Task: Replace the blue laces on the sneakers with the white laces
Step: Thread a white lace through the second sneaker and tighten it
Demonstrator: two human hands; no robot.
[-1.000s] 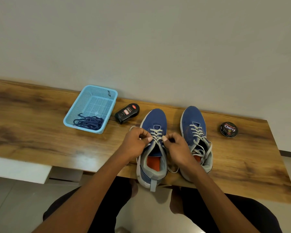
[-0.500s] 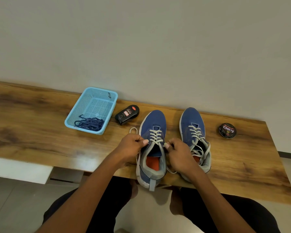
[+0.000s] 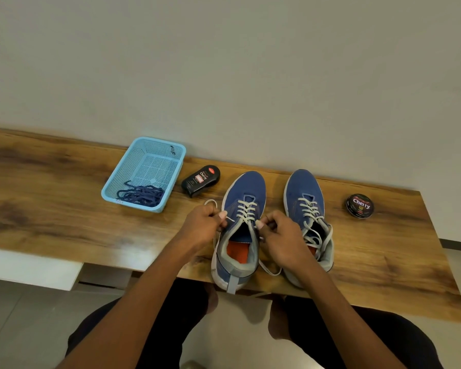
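In the head view, the left hand (image 3: pixel 202 226) and the right hand (image 3: pixel 282 233) each pinch one end of the white lace (image 3: pixel 246 211) at the collar of the left sneaker (image 3: pixel 238 235), which sits at the bench's (image 3: pixel 51 209) near edge with its heel overhanging. To finish this row well, both ends should be drawn with even tension — outward and back toward the heel — so the crossings lie flat. The lace runs forward from both pinches, between the hands. The blue laces (image 3: pixel 141 197) lie in the basket (image 3: pixel 144 153).
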